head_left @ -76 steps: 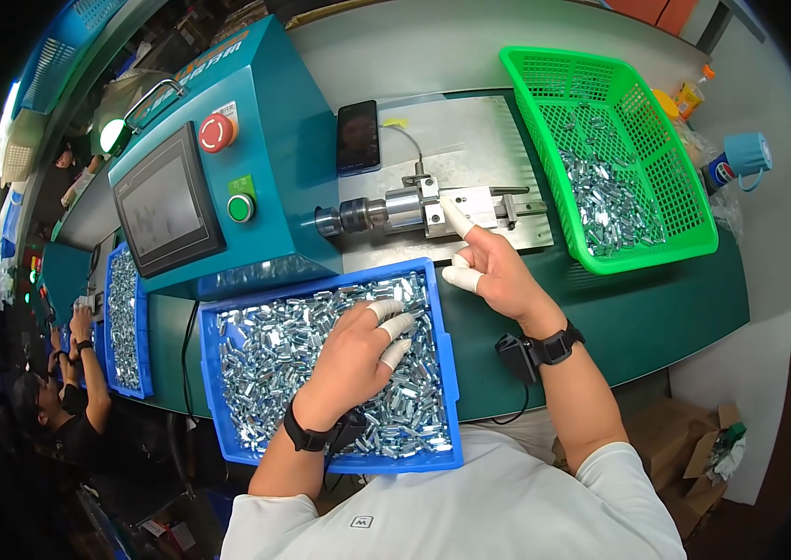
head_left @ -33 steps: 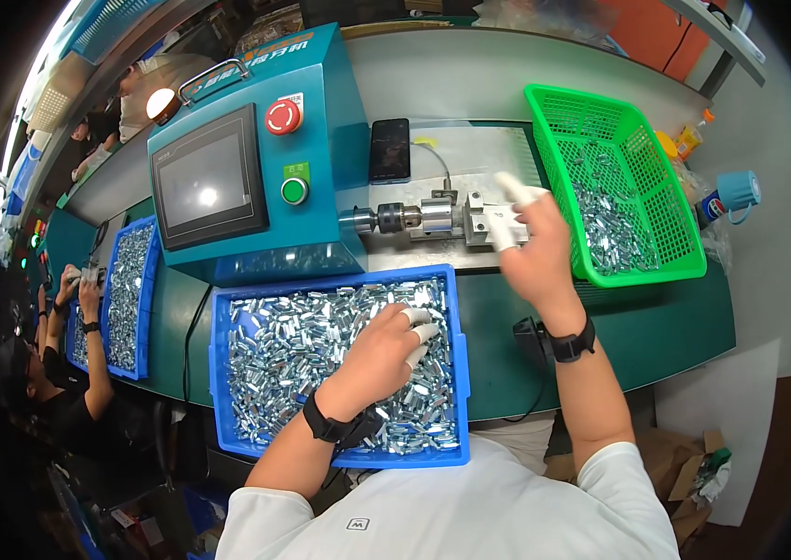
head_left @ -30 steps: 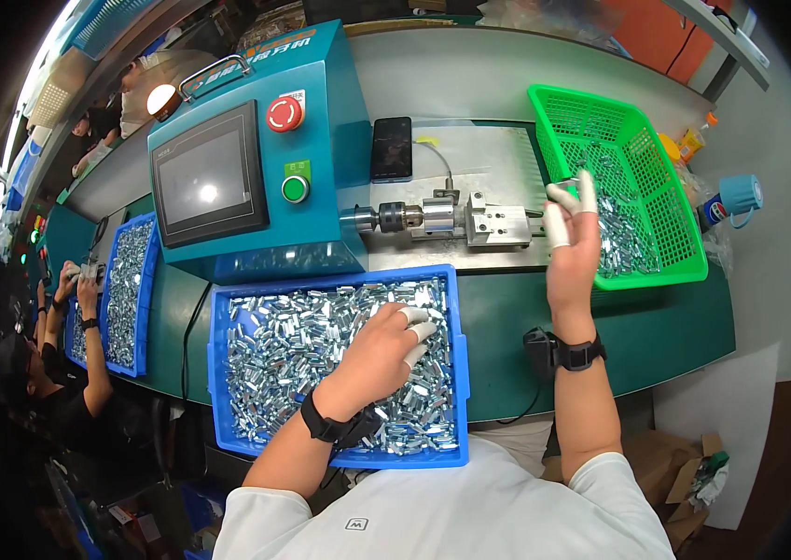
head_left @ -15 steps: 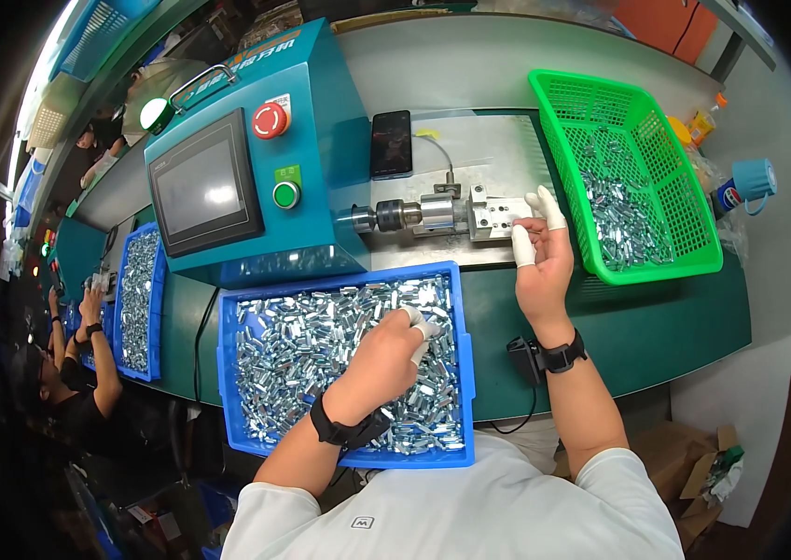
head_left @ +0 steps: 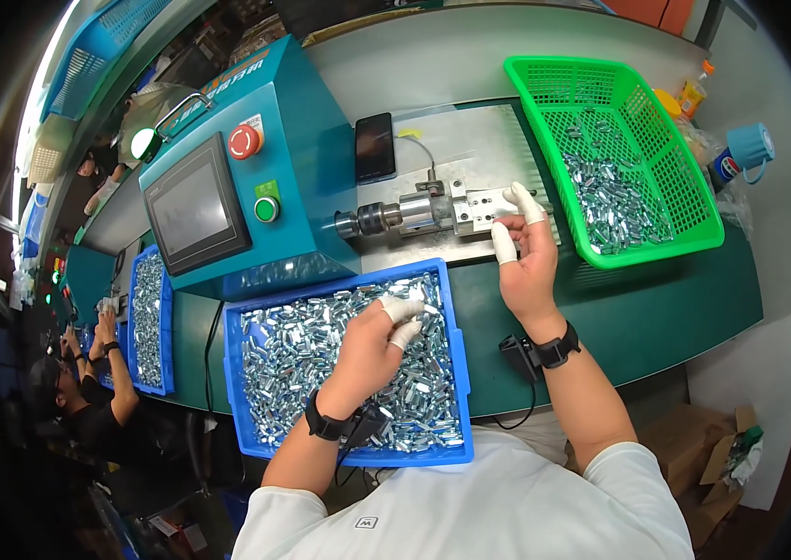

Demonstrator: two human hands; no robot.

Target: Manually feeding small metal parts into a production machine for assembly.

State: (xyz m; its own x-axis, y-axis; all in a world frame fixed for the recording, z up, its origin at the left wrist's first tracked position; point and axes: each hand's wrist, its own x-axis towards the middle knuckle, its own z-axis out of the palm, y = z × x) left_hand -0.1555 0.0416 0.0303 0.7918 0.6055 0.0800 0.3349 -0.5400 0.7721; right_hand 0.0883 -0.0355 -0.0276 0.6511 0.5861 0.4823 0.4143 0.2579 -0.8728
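My left hand (head_left: 365,353), with white finger cots, is over the blue tray (head_left: 457,373) of small shiny metal parts (head_left: 298,364). Its thumb and forefinger are curled toward each other, and a small metal part (head_left: 430,309) shows at the fingertips. At the right end of the metal fixture (head_left: 478,211), my right hand (head_left: 531,257) has its cotted thumb and forefinger spread apart, with nothing visible between them. Left of the fixture, a chuck (head_left: 379,218) projects from a teal machine (head_left: 307,140) and faces a metal cylinder (head_left: 419,211).
A green basket (head_left: 559,196) at the right holds more metal parts. Behind the chuck lies a phone (head_left: 375,147). The machine carries a screen (head_left: 195,203), a red button (head_left: 244,142) and a green button (head_left: 267,208). A blue cup (head_left: 750,147) is at far right; a co-worker (head_left: 88,392) sits at left.
My left hand has risen slightly from among the parts, and its fingertips now show more clearly. The right hand stays by the fixture. The whole view has shifted a little.
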